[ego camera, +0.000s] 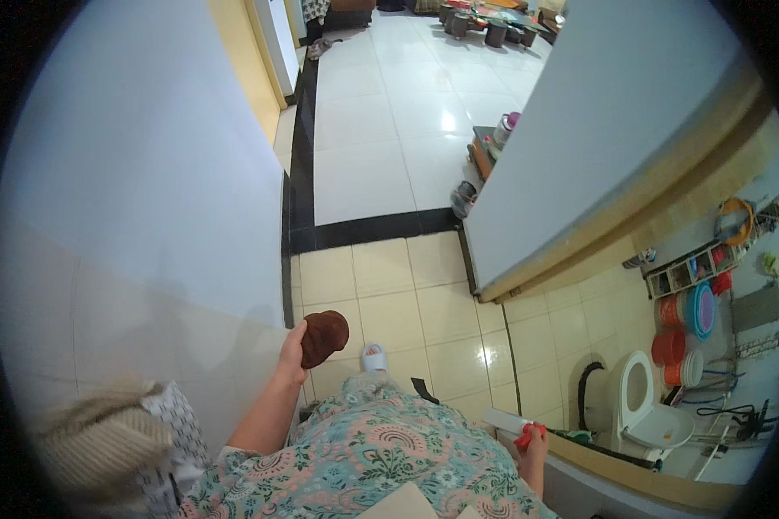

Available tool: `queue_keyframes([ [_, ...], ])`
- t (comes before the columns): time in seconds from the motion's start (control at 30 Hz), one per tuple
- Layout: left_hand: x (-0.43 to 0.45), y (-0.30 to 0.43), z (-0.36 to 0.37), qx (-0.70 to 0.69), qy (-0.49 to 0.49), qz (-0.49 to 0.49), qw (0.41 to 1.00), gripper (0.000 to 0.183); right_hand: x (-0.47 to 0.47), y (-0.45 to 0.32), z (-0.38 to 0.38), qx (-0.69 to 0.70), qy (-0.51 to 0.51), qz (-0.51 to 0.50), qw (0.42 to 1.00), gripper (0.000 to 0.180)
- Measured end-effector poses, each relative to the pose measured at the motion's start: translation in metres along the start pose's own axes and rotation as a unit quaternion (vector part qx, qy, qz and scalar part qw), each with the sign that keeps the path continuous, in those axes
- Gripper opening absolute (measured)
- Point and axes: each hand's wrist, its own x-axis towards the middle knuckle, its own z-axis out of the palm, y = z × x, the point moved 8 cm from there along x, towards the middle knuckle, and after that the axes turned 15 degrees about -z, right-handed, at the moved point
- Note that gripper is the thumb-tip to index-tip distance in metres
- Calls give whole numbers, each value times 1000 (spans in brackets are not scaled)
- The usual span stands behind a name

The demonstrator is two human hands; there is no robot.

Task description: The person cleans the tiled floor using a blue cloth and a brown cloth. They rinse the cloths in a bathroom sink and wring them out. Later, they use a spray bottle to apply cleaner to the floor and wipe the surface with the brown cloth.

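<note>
My left hand [293, 355] grips a dark brown folded cloth [325, 338], holding it out over the tiled floor beside the left wall. My right hand [533, 453], low at the right by the doorway, is closed around the red part [531, 435] of an object. A pale, whitish part [503, 421] of it points left; I cannot tell exactly what it is. Between the hands spreads a green and pink patterned garment [389, 441]. A foot in a white slipper [374, 357] shows just ahead of it.
To the right a doorway opens onto a bathroom with a toilet [637, 389], buckets [669, 347] and a rack [691, 267]. Knitted fabric [113, 441] hangs at the lower left. Ahead, a black floor border [383, 228] meets white tiles; a cat [321, 49] and a low table [493, 16] are farther off.
</note>
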Motion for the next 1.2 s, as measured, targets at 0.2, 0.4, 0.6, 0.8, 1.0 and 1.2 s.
queue_keyframes([
  [0.2, 32, 100, -22, 182, 132, 57, 973, 26, 11, -85, 156, -44, -95, -33, 994, 32],
  [0.4, 54, 149, -57, 128, 173, 53, 975, 29, 15, -155, 277, -26, -140, -44, 989, 34],
  [0.6, 86, 172, -29, -144, -3, 2, 990, 35, 38, -211, 388, 14, -178, -69, 981, 33],
  [0.8, 160, 222, -24, -144, 32, 35, 988, 37, 93, -232, 498, -28, -250, -68, 965, 30],
  [1.0, 203, 302, 75, -222, 17, -15, 975, 42, 148, -285, 620, -79, -278, -72, 955, 31],
  [1.2, 270, 403, 116, 29, 144, 115, 982, 33, 213, -344, 744, -85, -336, -142, 927, 35],
])
